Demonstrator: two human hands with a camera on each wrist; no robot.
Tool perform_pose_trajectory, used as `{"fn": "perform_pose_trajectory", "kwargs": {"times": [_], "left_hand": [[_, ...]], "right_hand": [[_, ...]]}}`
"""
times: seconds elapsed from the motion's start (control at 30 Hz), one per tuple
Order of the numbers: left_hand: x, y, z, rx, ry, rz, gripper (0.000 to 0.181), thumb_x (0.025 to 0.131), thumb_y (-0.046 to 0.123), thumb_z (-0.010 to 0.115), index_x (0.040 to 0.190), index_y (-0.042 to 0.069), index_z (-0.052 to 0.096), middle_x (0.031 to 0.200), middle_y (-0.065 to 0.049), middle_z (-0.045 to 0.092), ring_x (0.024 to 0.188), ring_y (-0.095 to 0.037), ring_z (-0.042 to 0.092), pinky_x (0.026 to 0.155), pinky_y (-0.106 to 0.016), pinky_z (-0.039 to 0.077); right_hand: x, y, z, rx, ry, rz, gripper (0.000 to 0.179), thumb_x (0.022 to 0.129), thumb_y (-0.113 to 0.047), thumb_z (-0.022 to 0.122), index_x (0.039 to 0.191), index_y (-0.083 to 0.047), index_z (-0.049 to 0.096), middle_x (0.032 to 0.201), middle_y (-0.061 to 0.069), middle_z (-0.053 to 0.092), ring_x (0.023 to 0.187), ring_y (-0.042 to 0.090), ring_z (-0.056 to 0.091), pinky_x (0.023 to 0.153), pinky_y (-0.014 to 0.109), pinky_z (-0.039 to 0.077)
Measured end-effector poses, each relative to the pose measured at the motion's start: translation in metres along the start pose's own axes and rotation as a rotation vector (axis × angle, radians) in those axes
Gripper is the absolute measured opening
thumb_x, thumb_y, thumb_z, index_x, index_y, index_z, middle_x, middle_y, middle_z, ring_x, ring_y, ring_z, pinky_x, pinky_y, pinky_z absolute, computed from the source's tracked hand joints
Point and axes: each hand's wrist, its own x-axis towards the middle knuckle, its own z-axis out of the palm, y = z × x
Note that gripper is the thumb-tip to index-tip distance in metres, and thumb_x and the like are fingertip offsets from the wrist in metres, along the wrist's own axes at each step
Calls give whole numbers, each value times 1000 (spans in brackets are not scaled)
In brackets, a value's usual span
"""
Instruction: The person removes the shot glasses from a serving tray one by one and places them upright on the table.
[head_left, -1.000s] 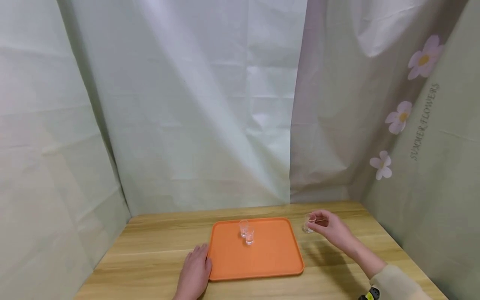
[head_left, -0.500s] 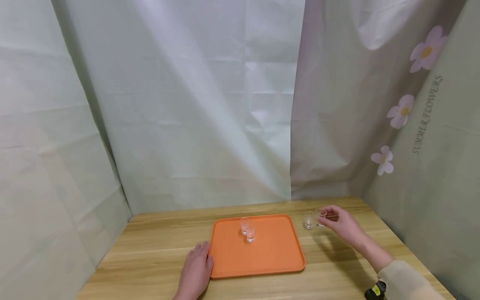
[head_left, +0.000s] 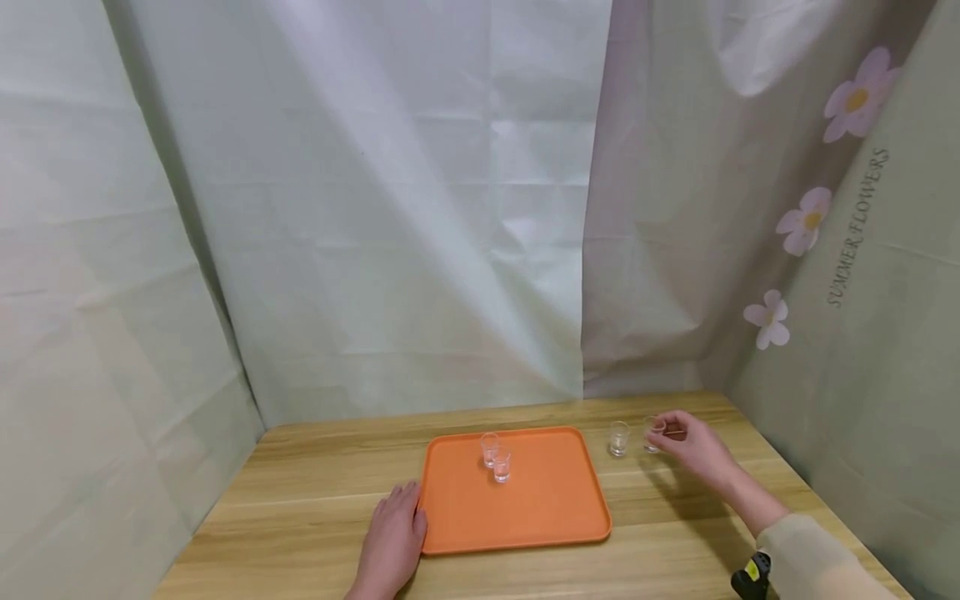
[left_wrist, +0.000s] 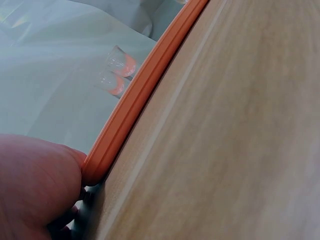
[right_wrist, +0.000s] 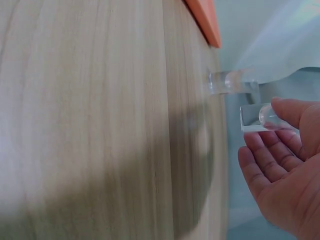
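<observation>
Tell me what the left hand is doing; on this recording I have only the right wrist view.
Observer: The left hand lies against the left edge of the orange tray.
Operator: I see just a corner of that tray. What's on it?
Observer: Two upright clear glasses: a farther glass and a nearer glass.
Operator: Any print on the backdrop?
Observer: Yes, SUMMER FLOWERS lettering on the right side.

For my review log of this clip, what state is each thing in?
Orange tray: flat on the wooden table.
Rear tray glass: upright.
Front tray glass: upright.
Table glass: upright, right of the tray.
Held glass: upright, clear of the table.
Left hand: resting against the tray's left edge.
Right hand: pinching the held glass.
Cloth backdrop: hanging, creased.
</observation>
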Motion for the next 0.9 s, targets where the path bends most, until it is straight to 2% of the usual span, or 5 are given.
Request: {"fn": "perform_pose_trajectory", "kwargs": {"times": [0.27, 0.57, 0.9], "left_hand": [[0, 0, -2, 3, -12, -16, 41, 103, 5, 68, 140, -13, 66, 144, -32, 66, 140, -55, 57, 119, -71, 41], [0, 0, 0, 11, -6, -8, 41, 103, 5, 69, 140, -13, 66, 144, -31, 66, 139, -54, 58, 118, -72, 41], [0, 1, 0, 6, -9, -1, 41, 102, 4, 70, 139, -13, 66, 143, -32, 66, 139, -55, 58, 118, -72, 42]], "right_hand": [[5, 9, 2, -31, -4, 23, 34, 104, -17, 79, 124, 8, 67, 115, 17, 76, 114, 40, 73, 91, 40, 62], [12, 19, 9, -25, 0, 35, 29, 102, -14, 81, 117, 6, 68, 113, 17, 75, 114, 43, 72, 87, 39, 61], [13, 21, 13, -25, -13, 58, 35, 104, -18, 80, 124, 8, 67, 117, 19, 75, 119, 46, 70, 99, 57, 61]]}}
